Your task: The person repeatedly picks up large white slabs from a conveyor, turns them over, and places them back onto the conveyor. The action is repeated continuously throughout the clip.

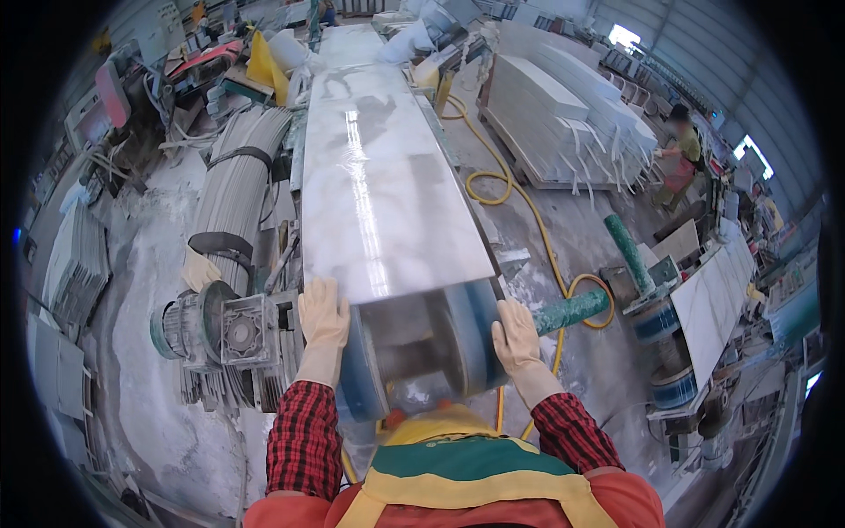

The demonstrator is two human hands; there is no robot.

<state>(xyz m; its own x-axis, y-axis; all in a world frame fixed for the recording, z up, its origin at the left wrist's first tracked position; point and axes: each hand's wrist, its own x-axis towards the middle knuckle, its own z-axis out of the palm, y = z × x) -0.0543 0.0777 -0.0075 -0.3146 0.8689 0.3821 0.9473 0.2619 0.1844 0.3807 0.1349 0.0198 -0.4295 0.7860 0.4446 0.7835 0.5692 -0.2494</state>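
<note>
A long polished white stone slab with grey veining lies lengthwise on a conveyor in front of me. Its near end overhangs the roller end, where two blue bands flank a dark gap. Both my hands wear cream rubber gloves. My left hand lies at the slab's near left corner, fingers stretched forward along the edge. Near the right corner, my right hand rests beside the blue band with its fingers extended. Whether the fingertips press on the slab's edges or the frame below is hidden.
A motor with gearbox sits left of the conveyor, beside strapped stone strips. To the right, a yellow hose winds over the floor near a green pipe. Stacked slabs and another person are farther right.
</note>
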